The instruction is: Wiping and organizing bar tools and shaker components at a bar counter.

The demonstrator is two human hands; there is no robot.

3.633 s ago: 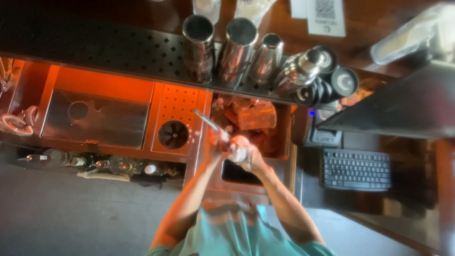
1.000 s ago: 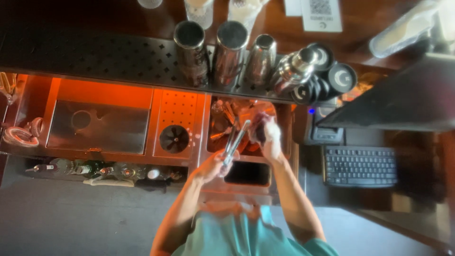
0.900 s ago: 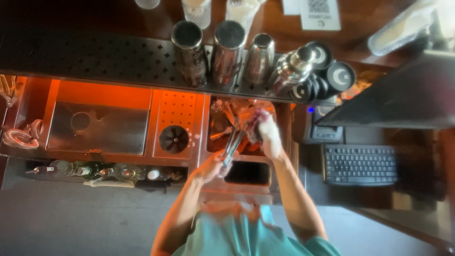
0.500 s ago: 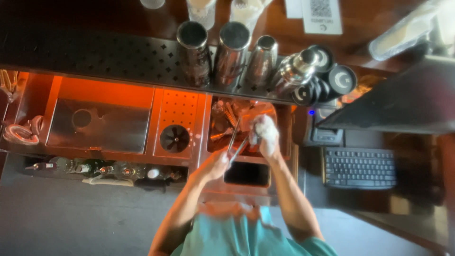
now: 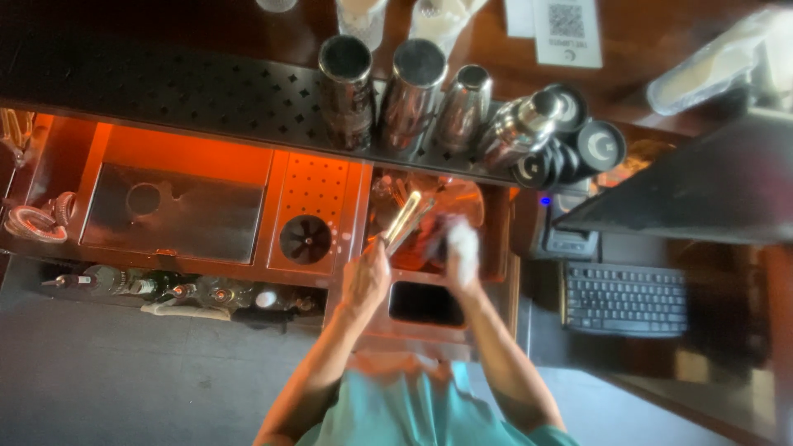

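Note:
My left hand (image 5: 368, 277) grips a pair of metal tongs (image 5: 403, 221) that point up and to the right over the orange-lit bin (image 5: 494, 239) in the bar station. My right hand (image 5: 462, 252) is blurred and sits just right of the tongs, closed around something dark that I cannot make out. Both hands hover over the bin, which holds several bar tools and a glassy shape.
Three steel shaker tins (image 5: 410, 91) and a cobbler shaker (image 5: 516, 132) stand on the perforated black mat (image 5: 182, 91). A steel sink lid (image 5: 169, 211) and a round rinser (image 5: 305, 239) lie left. A keyboard (image 5: 624, 297) is at right, bottles (image 5: 165, 289) below the sink.
My right hand has drawn back from the far end of the bin toward me. The tongs in my left hand stay angled over the bin, shifted slightly.

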